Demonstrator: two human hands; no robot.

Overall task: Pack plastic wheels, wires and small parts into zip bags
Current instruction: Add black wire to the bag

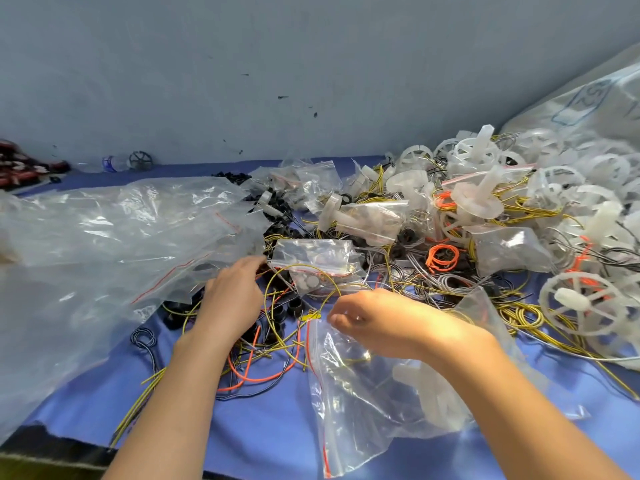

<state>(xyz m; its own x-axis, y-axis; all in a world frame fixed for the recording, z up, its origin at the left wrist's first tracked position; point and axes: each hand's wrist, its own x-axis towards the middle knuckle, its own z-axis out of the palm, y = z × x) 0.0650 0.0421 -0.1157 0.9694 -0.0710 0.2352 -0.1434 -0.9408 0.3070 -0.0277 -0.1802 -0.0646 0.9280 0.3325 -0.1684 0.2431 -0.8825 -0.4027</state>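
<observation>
Zip bags and loose stock lie on the blue cloth (270, 427), described from left to right. Large clear bags (104, 237) lie crumpled at your left, and glare hides what is in them. At centre, a small filled bag (315, 261) holds white discs and other small parts. Under your right hand, the open zip bag (346, 410), with a red-lined mouth, holds a white plastic wheel (433, 393) and a coil of yellow wire (356, 358). Further filled bags sit among the heap of wheels (485, 161) at your right. Above the heap, a big marked bag (588, 98) is cut off by the frame edge.

Your left hand (232, 299) lies palm down over black parts (294, 306) and tangled wires, its fingertips just beside the small filled bag. You cannot tell whether it grasps anything. Your right hand (377, 320) pinches the mouth of the open zip bag with curled fingers. A yellow wire loop (277, 276) arcs between the two hands.

Your left fingertips are buried in the tangle. Red-and-black items (17, 164) at the far left edge are cropped and too blurred to identify.
</observation>
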